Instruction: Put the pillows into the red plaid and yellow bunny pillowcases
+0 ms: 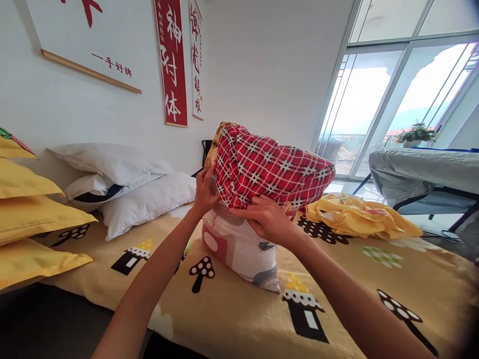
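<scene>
Fingers of the left hand [205, 192] are curled tight on the edge of the red checked pillowcase [269, 172]. The right hand [267, 217] grips the same edge lower down, fingers bent and closed on the cloth. The case covers the top half of a white pillow [239, 249]. The pillow stands up on the yellow bed sheet [232, 309], in the middle of the bed. White pillows [123, 184] lie by the wall. Crumpled yellow cloth [359, 214] sits behind.
</scene>
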Demonstrator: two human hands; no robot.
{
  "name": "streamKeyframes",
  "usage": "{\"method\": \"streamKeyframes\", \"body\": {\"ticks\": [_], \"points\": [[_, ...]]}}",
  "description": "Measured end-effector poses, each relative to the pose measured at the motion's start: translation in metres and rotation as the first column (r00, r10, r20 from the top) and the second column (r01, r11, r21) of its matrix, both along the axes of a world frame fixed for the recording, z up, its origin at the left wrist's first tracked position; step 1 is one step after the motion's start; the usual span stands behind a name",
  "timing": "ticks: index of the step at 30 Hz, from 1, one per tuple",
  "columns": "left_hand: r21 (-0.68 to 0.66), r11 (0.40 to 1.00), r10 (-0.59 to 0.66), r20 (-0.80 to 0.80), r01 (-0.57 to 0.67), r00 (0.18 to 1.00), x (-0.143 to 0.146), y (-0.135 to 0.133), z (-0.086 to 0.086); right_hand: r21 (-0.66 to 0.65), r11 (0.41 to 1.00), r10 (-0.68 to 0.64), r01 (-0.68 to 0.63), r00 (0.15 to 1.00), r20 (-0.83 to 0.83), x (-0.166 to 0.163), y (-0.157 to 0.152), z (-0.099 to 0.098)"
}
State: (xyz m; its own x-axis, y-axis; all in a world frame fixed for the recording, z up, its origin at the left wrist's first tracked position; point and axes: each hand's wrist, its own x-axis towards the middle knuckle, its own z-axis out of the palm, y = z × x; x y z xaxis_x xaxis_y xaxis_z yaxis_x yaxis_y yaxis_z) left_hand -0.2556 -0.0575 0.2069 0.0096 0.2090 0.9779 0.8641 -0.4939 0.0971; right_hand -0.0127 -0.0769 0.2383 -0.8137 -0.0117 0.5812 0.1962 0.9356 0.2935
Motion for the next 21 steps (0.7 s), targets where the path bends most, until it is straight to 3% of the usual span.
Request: {"method": "streamKeyframes", "body": {"ticks": [4,7,9,12,14,16,18,21], "points": [[0.231,0.961,0.118,0.151,-0.151,0.982,0.006,-0.006,0.013,0.190,0.982,-0.012,0.017,1.000,-0.023,0.011,-0.021,-0.007],[0.338,0.914,0.158,0.215,-0.225,0.964,-0.003,-0.013,0.032,0.367,0.918,-0.072,0.150,0.973,-0.217,0.026,-0.025,-0.016],[0.358,0.906,0.158,0.206,-0.225,0.966,-0.014,-0.019,0.041,0.453,0.848,-0.038,0.274,0.885,-0.464,0.039,-0.017,-0.021],[0.324,0.919,0.148,0.250,-0.226,0.957,-0.033,-0.027,0.042,0.444,0.780,0.062,0.441,0.652,-0.756,0.055,0.006,-0.029],[0.258,0.939,0.153,0.279,-0.227,0.948,-0.043,-0.033,0.037,0.338,0.798,0.045,0.499,0.510,-0.859,0.059,0.021,-0.033],[0.186,0.956,0.169,0.289,-0.228,0.942,-0.050,-0.038,0.030,0.189,0.860,-0.030,0.475,0.416,-0.909,0.058,0.029,-0.037],[0.129,0.968,0.172,0.296,-0.217,0.940,-0.054,-0.042,0.025,0.095,0.918,-0.092,0.384,0.440,-0.893,0.053,0.027,-0.043],[0.078,0.982,0.137,0.339,-0.173,0.931,-0.054,-0.044,0.024,0.060,0.962,-0.097,0.268,0.536,-0.838,0.044,0.011,-0.052]]}}
